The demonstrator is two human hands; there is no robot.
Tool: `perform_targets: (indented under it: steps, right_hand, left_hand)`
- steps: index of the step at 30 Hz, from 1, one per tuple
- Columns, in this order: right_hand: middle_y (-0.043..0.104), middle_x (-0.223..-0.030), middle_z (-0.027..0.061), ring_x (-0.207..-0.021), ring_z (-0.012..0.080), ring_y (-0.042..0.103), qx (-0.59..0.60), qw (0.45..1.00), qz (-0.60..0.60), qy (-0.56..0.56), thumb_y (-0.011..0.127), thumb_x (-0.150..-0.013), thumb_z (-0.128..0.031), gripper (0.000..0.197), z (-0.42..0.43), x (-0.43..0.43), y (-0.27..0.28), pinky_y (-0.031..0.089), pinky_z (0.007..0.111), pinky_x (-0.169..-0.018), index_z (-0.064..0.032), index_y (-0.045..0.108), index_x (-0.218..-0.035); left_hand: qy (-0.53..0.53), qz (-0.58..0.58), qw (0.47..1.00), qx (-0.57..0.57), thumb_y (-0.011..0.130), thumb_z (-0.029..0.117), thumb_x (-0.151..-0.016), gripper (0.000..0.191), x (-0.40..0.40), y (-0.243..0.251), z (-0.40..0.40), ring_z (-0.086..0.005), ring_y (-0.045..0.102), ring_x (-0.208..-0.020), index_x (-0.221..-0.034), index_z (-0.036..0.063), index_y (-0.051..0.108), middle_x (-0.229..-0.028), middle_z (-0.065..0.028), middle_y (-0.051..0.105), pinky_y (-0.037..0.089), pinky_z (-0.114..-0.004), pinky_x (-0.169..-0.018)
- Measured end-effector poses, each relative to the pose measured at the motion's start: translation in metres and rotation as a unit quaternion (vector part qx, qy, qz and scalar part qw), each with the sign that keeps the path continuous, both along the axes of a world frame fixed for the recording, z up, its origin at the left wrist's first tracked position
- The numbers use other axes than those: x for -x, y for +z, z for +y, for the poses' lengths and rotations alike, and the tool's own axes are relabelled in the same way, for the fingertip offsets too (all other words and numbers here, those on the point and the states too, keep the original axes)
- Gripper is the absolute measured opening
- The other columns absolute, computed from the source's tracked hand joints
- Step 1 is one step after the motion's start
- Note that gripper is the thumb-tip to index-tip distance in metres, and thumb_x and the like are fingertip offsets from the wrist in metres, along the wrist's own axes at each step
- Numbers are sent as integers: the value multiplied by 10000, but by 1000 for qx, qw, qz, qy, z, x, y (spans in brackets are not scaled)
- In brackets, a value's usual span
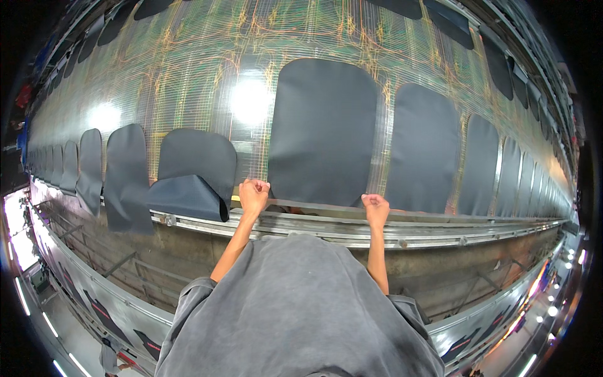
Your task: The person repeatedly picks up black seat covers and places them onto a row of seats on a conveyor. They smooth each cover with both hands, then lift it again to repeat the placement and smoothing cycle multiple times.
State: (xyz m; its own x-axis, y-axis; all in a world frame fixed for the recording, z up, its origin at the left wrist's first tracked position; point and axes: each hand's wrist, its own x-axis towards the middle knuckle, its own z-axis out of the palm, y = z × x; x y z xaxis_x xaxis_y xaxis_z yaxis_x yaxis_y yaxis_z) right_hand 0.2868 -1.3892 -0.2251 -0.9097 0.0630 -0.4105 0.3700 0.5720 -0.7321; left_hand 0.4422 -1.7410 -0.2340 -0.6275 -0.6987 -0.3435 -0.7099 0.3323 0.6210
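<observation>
A large dark grey sheet panel (325, 132) with rounded far corners lies flat on a long table (188, 101) covered in printed coloured lines. My left hand (254, 195) pinches its near left corner between thumb and fingers. At the near right corner, my right hand (376, 209) has the edge between its fingertips. The panel's near edge runs along the table's edge, between my hands. Left of it, a similar panel (198, 151) is partly folded over, its dark blue woven-looking underside (188, 193) showing. Another dark panel (424, 146) lies flat to the right.
Metal rails (320, 228) run along the table's near side. Two panels (127, 179) at left hang over the edge. More panels (478, 165) line both long sides. Behind me stands another long table (146, 299) bearing dark printed pieces, with a person (109, 358) beyond it.
</observation>
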Motion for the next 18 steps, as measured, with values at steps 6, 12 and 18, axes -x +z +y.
perform_targets:
  steps: [6,12,18]
  right_hand:
    - [686,-692,28,-638,85,594,-4,1000,11,1,811,-826,-204,224,3,-1,-4,481,257,-635,1,720,-820]
    - [702,-706,54,-638,97,602,3,1000,-8,1,801,-828,-195,228,2,1,-3,487,275,-640,19,725,-846]
    - [629,-637,52,-575,175,564,-95,995,42,7,782,-842,-214,241,-4,-3,6,476,321,-608,-3,671,-808]
  left_hand:
    - [-8,0,1000,-4,781,210,-792,164,3,6,0,-274,580,-806,-742,64,727,-722,-83,655,432,-403,-826]
    - [-5,6,1000,-12,787,216,-796,188,-2,-1,-1,-278,557,-819,-716,62,714,-747,-89,636,440,-415,-791]
    - [-19,-5,998,62,750,213,-835,284,11,40,15,-296,543,-831,-1037,43,647,-816,-88,607,440,-429,-790]
